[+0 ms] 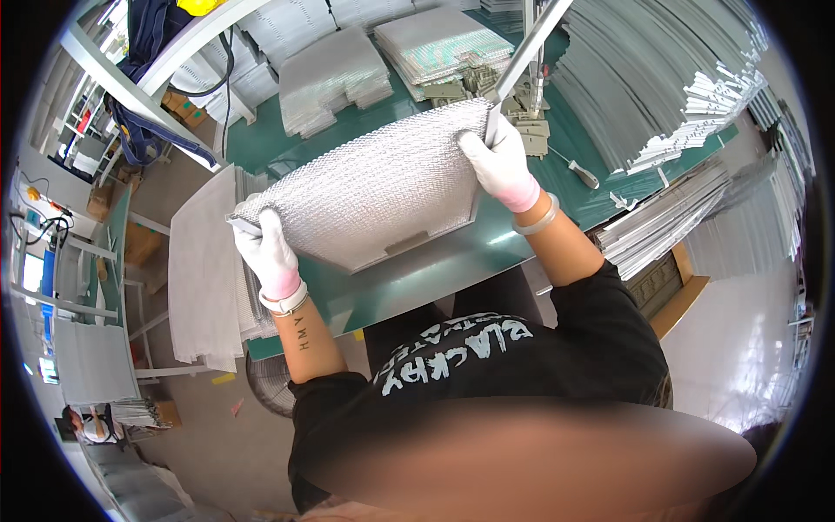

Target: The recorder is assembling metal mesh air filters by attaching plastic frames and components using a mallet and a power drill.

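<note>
A silvery mesh panel (374, 183) with a rough, expanded-metal texture is held up, tilted, above the green tabletop (409, 283). My left hand (268, 255), in a white glove with a pink cuff, is closed on the panel's left corner, where a short bit of metal edging shows. My right hand (503, 165), gloved alike, grips its upper right corner, thumb on the mesh. From beside that hand a long metal strip (526, 54) rises to the upper right. Whether the strip is joined to the panel I cannot tell. A small rectangular notch or patch shows at the panel's lower edge.
Stacked mesh sheets (335, 74) lie at the table's back, with another stack (444, 39) beside them. Small metal pieces (532, 135) and a screwdriver (584, 174) lie right of them. Long strips (652, 78) fill the right side. More sheets (204, 261) stand left, above a floor fan (268, 383).
</note>
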`<state>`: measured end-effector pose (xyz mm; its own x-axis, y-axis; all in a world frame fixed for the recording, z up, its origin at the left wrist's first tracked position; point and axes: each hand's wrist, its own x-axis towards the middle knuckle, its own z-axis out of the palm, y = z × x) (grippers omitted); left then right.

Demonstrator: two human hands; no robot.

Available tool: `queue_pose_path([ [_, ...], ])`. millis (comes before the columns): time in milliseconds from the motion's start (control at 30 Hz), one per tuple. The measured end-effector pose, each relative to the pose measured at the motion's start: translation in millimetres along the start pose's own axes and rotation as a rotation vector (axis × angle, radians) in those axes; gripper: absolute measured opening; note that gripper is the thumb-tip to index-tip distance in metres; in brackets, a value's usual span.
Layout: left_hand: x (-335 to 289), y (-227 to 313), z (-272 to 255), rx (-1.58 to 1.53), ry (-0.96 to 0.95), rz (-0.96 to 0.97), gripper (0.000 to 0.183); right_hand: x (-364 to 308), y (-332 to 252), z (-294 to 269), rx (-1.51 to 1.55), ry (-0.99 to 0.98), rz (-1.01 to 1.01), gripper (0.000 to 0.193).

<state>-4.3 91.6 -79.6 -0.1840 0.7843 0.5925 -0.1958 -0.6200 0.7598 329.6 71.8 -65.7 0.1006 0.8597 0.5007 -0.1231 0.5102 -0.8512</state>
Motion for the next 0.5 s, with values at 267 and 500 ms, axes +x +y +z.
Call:
queue_pose_path([
  [267,4.1,-1.7,0.6,0.052,0.015,-0.023,0.018,3.1,2.3,-8.1,-0.099,-0.018,-0.242,0.028],
  [500,3.6,-8.5,7.7,-0.018,0.004,-0.042,0.022,1.6,-19.8,-5.7,-0.438,0.088,-0.397,0.022],
])
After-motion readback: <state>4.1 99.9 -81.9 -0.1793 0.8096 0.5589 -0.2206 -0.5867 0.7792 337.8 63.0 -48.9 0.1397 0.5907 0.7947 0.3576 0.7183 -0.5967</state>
